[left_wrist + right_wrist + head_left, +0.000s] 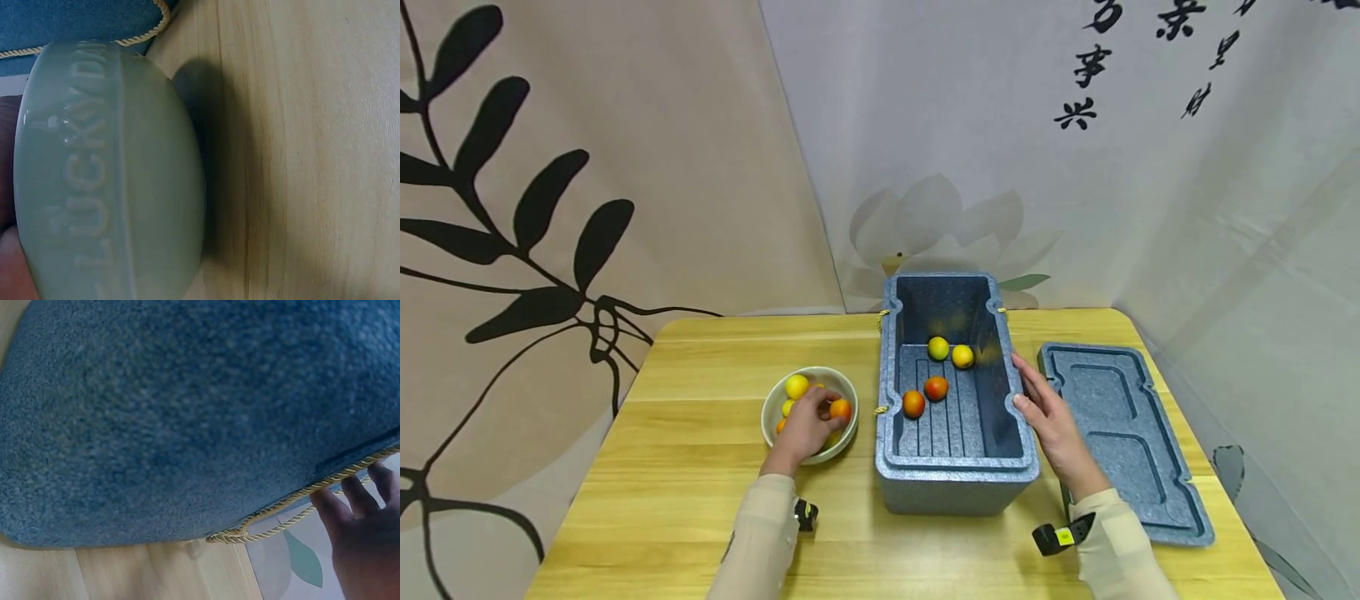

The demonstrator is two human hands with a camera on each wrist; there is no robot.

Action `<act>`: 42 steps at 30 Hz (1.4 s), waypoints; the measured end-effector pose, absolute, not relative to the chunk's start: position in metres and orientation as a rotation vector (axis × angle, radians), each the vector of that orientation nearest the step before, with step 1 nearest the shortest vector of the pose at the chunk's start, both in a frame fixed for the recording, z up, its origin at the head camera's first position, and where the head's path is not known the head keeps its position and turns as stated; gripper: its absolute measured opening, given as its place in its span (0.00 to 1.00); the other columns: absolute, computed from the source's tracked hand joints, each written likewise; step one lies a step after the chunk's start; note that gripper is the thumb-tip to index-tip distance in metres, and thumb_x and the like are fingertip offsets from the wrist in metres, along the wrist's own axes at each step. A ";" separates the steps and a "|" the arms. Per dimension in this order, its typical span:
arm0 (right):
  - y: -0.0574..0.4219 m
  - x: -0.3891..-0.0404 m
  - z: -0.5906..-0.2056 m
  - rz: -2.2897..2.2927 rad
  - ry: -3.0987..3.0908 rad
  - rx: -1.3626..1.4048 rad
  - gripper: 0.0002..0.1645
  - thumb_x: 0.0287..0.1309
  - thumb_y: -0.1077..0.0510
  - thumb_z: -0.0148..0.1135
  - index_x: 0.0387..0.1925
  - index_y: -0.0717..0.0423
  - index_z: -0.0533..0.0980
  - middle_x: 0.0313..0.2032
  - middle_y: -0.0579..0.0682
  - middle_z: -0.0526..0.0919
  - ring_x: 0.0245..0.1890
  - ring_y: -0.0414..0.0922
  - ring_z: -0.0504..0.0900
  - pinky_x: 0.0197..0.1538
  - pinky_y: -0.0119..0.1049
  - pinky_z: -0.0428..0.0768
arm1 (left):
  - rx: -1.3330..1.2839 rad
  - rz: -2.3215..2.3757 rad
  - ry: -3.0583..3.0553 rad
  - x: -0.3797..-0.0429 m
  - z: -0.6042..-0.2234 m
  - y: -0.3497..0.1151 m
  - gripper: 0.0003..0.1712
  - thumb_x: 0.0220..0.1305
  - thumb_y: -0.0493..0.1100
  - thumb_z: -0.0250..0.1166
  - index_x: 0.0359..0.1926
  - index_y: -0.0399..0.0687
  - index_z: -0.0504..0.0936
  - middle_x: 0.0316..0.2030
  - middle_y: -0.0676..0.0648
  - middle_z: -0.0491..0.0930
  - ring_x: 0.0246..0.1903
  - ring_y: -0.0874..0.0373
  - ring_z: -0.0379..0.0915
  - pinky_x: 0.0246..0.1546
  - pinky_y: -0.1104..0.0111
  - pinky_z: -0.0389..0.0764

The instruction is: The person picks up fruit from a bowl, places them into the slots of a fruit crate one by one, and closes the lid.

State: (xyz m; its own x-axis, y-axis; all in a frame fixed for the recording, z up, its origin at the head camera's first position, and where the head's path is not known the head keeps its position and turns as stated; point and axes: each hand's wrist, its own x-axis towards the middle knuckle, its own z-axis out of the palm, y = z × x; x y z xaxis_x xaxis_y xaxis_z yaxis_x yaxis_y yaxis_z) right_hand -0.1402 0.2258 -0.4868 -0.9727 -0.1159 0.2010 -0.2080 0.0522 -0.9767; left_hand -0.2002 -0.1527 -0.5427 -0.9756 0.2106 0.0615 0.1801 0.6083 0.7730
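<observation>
My left hand (807, 425) reaches into a pale green bowl (767, 417) and pinches a small round orange fruit (841, 410) between thumb and fingers. Yellow fruit (797, 386) and several others lie around it, partly under the hand. In the left wrist view the side of the bowl (156, 169), with raised lettering, covers most of the fingers. With fingers extended, my right hand (1056, 421) rests against the right rim of a grey-blue foam box (955, 472). In the right wrist view its fingertips (328, 503) meet the box edge by a gold cord (294, 499).
Inside the box lie two red-orange fruits (936, 387) and two yellowish ones (938, 348). The box lid (1123, 433) lies flat on the wooden table (647, 467), right of the box. A printed cloth (715, 167) hangs behind the table.
</observation>
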 end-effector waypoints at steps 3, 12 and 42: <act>0.225 -0.140 -0.486 2.086 -2.231 0.351 0.31 0.74 0.64 0.48 0.75 0.55 0.57 0.74 0.57 0.53 0.72 0.44 0.53 0.65 0.23 0.62 | 0.300 1.378 2.776 -0.200 -0.542 -0.153 0.18 0.54 0.31 0.73 0.46 0.34 0.81 0.43 0.42 0.76 0.41 0.49 0.79 0.45 0.59 0.82; 0.225 -0.140 -0.484 2.084 -2.233 0.345 0.32 0.73 0.63 0.48 0.75 0.55 0.57 0.74 0.57 0.53 0.71 0.42 0.55 0.64 0.23 0.63 | 0.209 1.787 2.601 -0.202 -0.540 -0.157 0.19 0.55 0.25 0.70 0.49 0.31 0.79 0.48 0.35 0.75 0.49 0.40 0.75 0.51 0.59 0.80; 0.225 -0.139 -0.485 2.079 -2.233 0.359 0.31 0.74 0.63 0.47 0.75 0.56 0.56 0.74 0.60 0.52 0.73 0.48 0.52 0.64 0.22 0.62 | 0.413 2.350 2.453 -0.194 -0.424 -0.139 0.21 0.57 0.25 0.69 0.52 0.25 0.77 0.52 0.32 0.72 0.52 0.48 0.73 0.57 0.55 0.76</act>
